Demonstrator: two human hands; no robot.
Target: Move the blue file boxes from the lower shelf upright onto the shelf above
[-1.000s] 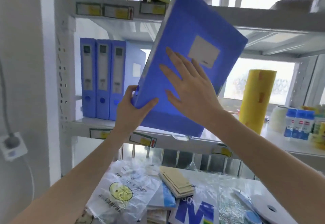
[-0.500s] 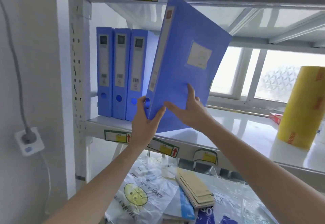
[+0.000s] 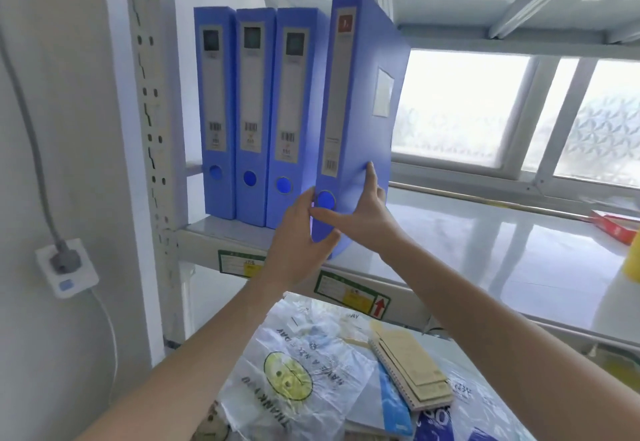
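Three blue file boxes point(image 3: 251, 114) stand upright at the left end of the white upper shelf point(image 3: 485, 253), spines facing me. A fourth blue file box point(image 3: 360, 108) stands nearly upright against their right side, its bottom front corner at the shelf edge. My left hand point(image 3: 301, 232) grips its lower spine from the left. My right hand point(image 3: 360, 212) holds its lower right face, one finger stretched up the cover. The lower shelf point(image 3: 460, 347) holds plastic bags and notebooks.
A metal shelf post point(image 3: 152, 128) rises left of the boxes. A wall socket with a grey cable point(image 3: 65, 264) is at the far left. A red box point(image 3: 616, 229) and part of a yellow roll point(image 3: 632, 264) sit at the shelf's right. Windows lie behind.
The held file box has gone from tilted in the air to nearly upright on the shelf beside the other three. Both hands slid down to its bottom corner.
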